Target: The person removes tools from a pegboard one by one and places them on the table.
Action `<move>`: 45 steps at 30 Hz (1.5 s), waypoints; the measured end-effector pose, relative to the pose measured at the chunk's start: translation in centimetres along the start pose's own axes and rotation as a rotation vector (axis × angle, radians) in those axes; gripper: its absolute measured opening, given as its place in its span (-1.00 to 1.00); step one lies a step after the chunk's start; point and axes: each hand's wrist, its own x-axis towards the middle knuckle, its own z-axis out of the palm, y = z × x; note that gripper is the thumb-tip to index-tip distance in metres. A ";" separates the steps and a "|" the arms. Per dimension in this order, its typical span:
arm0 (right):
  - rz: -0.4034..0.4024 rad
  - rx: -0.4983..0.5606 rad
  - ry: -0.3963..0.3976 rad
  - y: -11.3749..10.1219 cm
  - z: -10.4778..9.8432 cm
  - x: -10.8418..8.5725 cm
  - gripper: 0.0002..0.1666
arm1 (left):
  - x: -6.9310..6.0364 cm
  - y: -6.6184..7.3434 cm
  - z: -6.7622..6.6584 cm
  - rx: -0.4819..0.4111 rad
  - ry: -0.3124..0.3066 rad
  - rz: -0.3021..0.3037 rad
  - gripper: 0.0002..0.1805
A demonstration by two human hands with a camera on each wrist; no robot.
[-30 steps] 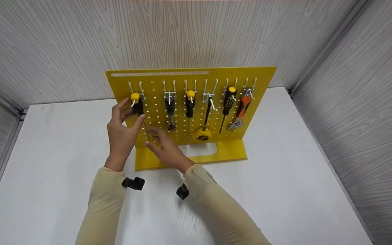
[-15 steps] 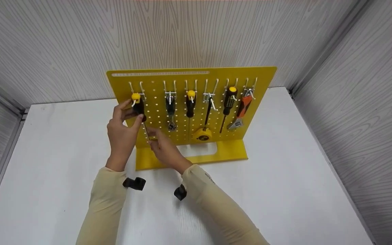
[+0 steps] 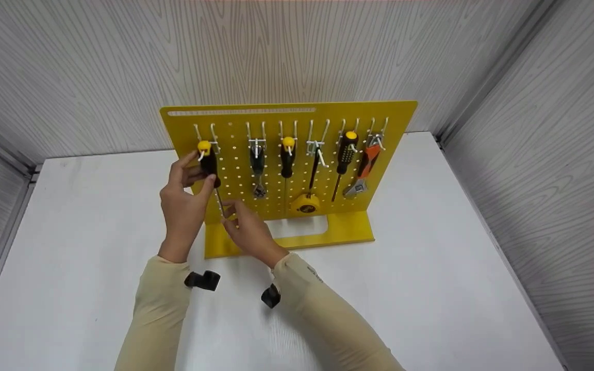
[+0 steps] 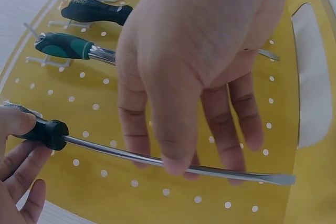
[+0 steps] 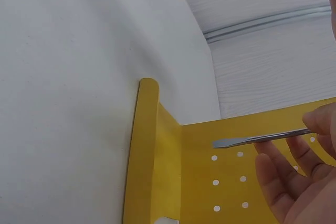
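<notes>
A black screwdriver with a yellow end (image 3: 208, 164) hangs at the pegboard's far left hook. My left hand (image 3: 181, 206) holds its handle, thumb in front and fingers behind; the left wrist view shows this hand (image 4: 21, 156) at the handle's collar (image 4: 55, 135). My right hand (image 3: 249, 229) pinches the shaft lower down. In the left wrist view, the right hand (image 4: 194, 51) covers part of the board, and the flat tip (image 4: 283, 179) sticks out beyond it. The right wrist view shows the flat tip (image 5: 226, 142) clear of the fingers of the right hand (image 5: 310, 177).
The yellow pegboard (image 3: 297, 109) stands on a white table (image 3: 431, 268). To the right hang a green-handled tool (image 3: 257, 161), a second screwdriver (image 3: 287, 162), a tape measure (image 3: 307, 204), another screwdriver (image 3: 347, 152) and an orange adjustable wrench (image 3: 369, 159). Patterned walls (image 3: 297, 51) surround the table.
My right hand has closed from loose fingers to a pinch on the shaft and moved slightly down and left. The left hand has stayed at the handle, almost still.
</notes>
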 end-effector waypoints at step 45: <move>-0.056 0.094 0.003 1.0 0.5 -2.1 -0.76 | -1.4 1.0 -0.9 -0.087 -0.010 -0.048 -0.51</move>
